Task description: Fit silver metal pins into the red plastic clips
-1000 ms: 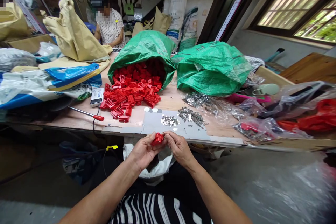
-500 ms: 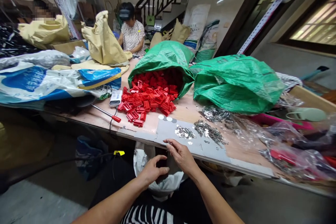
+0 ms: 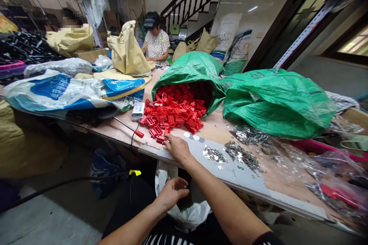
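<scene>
My right hand (image 3: 177,148) reaches over the table's front edge, its fingertips closed on a small red plastic part (image 3: 161,140) at the near end of a pile of such parts (image 3: 172,116). The pile spills from the mouth of a green woven sack (image 3: 189,63). Below the table edge, my left hand (image 3: 172,194) hangs above a white sack (image 3: 192,214) in front of my lap. Its fingers are curved, with a gap to the thumb, and nothing shows between them. Small shiny metal pieces (image 3: 214,154) lie on a grey sheet (image 3: 195,147) right of my right hand.
A red-handled metal rod (image 3: 139,133) and a small white device (image 3: 138,111) sit left of the pile. Another green sack (image 3: 276,103) lies on the right, near clear plastic bags (image 3: 339,191). A co-worker (image 3: 156,42) sits across the table. A black cable (image 3: 77,182) crosses at left.
My right hand has moved forward and left from above the white sack to the red parts. My left hand stays over the sack. The view has shifted, so things appear farther right.
</scene>
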Motion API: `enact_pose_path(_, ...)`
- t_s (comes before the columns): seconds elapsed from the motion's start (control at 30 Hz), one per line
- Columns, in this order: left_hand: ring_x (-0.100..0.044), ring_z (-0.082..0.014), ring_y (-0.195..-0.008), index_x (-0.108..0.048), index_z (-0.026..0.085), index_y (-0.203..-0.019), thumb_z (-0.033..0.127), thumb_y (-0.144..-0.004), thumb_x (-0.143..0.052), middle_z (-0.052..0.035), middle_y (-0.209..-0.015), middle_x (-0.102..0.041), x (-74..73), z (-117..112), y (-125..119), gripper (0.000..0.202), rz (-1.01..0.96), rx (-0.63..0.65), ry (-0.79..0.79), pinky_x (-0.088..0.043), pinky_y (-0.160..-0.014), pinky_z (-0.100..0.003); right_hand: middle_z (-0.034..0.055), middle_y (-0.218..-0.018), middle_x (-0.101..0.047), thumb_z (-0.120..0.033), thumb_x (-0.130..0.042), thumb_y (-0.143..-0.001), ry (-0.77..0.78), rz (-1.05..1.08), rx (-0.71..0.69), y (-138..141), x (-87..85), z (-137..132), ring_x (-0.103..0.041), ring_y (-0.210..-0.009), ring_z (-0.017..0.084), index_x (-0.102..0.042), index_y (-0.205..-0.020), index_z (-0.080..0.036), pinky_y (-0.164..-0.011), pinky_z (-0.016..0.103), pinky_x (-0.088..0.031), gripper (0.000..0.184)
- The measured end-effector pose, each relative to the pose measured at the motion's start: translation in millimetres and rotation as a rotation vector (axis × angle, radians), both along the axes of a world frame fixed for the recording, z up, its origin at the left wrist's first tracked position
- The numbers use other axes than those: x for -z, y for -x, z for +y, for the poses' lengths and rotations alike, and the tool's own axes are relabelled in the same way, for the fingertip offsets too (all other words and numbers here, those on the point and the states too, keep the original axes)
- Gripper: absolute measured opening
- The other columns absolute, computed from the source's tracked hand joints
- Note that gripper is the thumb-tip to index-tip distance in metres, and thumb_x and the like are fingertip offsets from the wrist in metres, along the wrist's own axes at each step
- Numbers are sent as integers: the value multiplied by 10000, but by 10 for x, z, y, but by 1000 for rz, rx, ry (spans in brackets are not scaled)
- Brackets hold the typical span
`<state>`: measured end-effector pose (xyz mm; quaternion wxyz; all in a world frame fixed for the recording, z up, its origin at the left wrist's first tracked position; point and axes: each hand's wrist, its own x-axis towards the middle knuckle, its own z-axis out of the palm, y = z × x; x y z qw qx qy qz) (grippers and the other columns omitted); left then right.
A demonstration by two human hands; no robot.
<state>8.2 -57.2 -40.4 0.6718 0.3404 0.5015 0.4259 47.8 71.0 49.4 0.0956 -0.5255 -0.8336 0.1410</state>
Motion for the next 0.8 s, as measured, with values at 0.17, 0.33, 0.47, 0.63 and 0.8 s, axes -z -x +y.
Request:
enact_pose_path(0.17, -600, -200, -835, -652, 142, -837, 372, -609, -777, -75, -834, -668, -113, 18, 107, 347, -15, -71, -34, -423, -782, -313, 95, -941, -704, -357, -468, -899, 23, 60, 42, -2, 28, -7, -641, -868, 236, -605, -1108, -233, -710, 303, -418, 279)
enact_pose_path(0.33, -643, -220, -917, -568, 177, -1096, 438, -761, -668, -106, -986, -674, -400, 7, 177, 435, -305, -259, -50, -467, -841, -370, 24, -817, -679, -379, -471, -899, 175, 392, 85, -351, 23, -255, -599, -732, 144, -630, -970, -210, -644, 232, -407, 243)
enact_pose_path(0.47, -613, -226, -1043, -495, 257, -1217, 424, -790, -644, -96, -1184, -619, -586, 7, 126, 482, -481, -364, -78, -487, -877, -405, -36, -598, -547, -468, -564, -818, 717, 928, 14, -703, 68, -615, -431, -488, 78, -604, -837, -162, -472, 196, -318, 310)
enact_pose_path(0.63, -637, -199, -994, -578, 185, -1082, 327, -737, -720, -111, -1089, -674, -637, -12, -66, 400, -461, -255, -50, -490, -852, -300, -72, -510, -442, -554, -588, -775, 898, 1009, 63, -1050, 168, -1004, -282, -406, 47, -528, -716, -169, -409, 196, -192, 394)
enact_pose_path(0.8, -675, -197, -895, -546, 181, -905, 269, -695, -753, -61, -897, -713, -649, -73, -130, 307, -422, -209, -30, -509, -816, -326, -23, -641, -547, -453, -545, -831, 498, 866, 176, -1505, 199, -1073, -480, -574, 103, -612, -825, -167, -555, 223, -363, 294)
